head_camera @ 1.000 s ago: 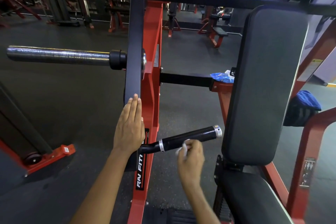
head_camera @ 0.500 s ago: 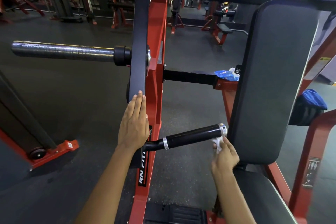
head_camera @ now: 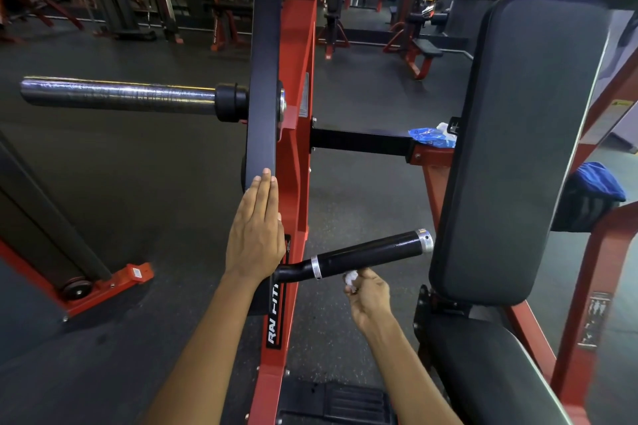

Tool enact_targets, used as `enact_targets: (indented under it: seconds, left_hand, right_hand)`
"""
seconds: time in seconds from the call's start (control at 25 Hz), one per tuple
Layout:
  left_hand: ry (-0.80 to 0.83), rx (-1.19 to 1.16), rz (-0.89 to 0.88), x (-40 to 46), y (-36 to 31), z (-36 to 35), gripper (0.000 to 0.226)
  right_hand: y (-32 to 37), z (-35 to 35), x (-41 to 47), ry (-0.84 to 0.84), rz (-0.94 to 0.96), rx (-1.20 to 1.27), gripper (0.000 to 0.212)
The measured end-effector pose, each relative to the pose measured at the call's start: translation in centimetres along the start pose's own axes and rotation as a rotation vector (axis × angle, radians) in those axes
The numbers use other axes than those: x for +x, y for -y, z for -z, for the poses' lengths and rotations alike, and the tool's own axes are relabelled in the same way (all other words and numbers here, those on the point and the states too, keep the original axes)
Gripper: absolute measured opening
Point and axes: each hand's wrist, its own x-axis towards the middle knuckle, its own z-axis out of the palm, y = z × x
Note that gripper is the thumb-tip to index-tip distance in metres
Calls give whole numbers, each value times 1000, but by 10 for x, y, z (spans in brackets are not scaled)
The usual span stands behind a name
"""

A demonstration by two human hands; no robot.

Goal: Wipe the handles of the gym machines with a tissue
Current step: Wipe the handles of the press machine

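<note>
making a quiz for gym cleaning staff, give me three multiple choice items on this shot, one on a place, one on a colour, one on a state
1. Where is the tissue?
A. on the seat
B. just under the black handle
C. on the floor

2. What colour is the machine's upright frame?
A. red
B. yellow
C. white

3. How is the left hand?
A. gripping the handle
B. curled in a fist
C. flat, fingers straight, against the machine

Answers: 1 B, the right hand holds it below the handle; 2 A, the post is red; 3 C, its fingers lie straight.
</note>
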Motion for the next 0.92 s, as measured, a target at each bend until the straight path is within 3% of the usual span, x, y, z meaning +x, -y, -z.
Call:
enact_targets:
  seconds: [0.32, 0.48, 0.6, 0.76, 0.92]
  left_hand:
    - [8, -29, -1, 1, 1, -2, 57]
    - [25, -48, 1, 1, 2, -1, 57]
    - [49, -71, -3, 0, 3, 3, 57]
    - [75, -188, 2, 5, 3, 18, 55]
    - [50, -350, 79, 6, 8, 51, 63]
  right_hand:
    - [-13, -13, -10, 159, 7, -379, 41]
    - [11, -3, -25, 260, 16, -637, 17]
    - [39, -2, -38, 238, 147, -746, 25]
    - [84, -19, -48, 193, 321, -720, 24]
    - [108, -44, -58, 241, 524, -953, 24]
